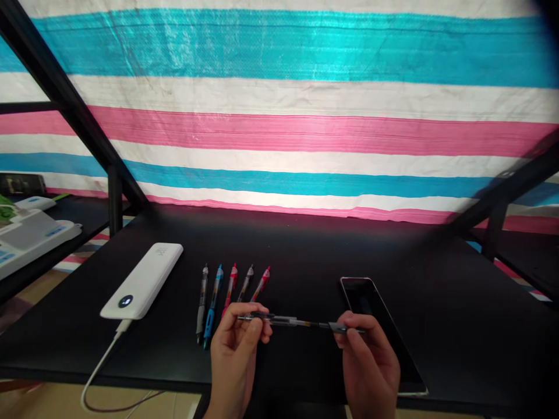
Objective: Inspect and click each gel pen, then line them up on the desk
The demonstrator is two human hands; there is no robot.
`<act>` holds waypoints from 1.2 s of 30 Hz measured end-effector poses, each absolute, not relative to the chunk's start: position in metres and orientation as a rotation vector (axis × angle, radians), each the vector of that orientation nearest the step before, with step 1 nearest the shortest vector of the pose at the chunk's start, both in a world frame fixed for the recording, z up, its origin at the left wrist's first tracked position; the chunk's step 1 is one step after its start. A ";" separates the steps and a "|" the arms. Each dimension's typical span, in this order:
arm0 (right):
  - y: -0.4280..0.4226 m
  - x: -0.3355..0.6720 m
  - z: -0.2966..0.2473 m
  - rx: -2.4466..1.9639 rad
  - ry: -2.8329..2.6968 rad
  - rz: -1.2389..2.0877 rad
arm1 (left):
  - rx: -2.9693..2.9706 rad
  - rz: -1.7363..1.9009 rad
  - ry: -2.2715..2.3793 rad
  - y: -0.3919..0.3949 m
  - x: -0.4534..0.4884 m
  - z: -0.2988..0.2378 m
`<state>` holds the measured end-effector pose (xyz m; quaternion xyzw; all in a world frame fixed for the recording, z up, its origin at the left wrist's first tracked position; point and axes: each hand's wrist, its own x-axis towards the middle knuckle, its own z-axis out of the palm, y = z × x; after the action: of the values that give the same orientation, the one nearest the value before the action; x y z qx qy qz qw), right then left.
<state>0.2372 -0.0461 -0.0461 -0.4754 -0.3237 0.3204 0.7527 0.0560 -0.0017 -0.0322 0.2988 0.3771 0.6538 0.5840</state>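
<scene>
A black-and-clear retractable pen (286,320) is held level above the front of the table. My left hand (238,349) pinches its clear upper barrel by the clip end. My right hand (371,358) is closed on its grey grip section (338,327). Between the two parts the thin refill (309,323) lies bare, so the barrel and grip stand apart. Behind my left hand several pens lie side by side, among them a grey one (201,305), a blue one (213,305) and a red one (231,284); my hand hides the lower ends of some.
A white power bank (148,276) lies at left, its white cable (102,361) hanging over the front edge. A dark phone (384,320) lies partly behind my right hand. Black frame bars (74,116) flank the black table (301,244). A striped sheet (279,134) hangs behind.
</scene>
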 end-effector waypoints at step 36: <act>-0.046 0.219 -0.035 -1.413 -1.138 0.703 | 0.706 1.504 0.867 0.000 0.054 -0.035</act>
<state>0.2194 -0.0457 -0.0346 -0.6001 -0.4834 0.2988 0.5629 0.0538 -0.0004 -0.0347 0.3035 0.3729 0.6468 0.5920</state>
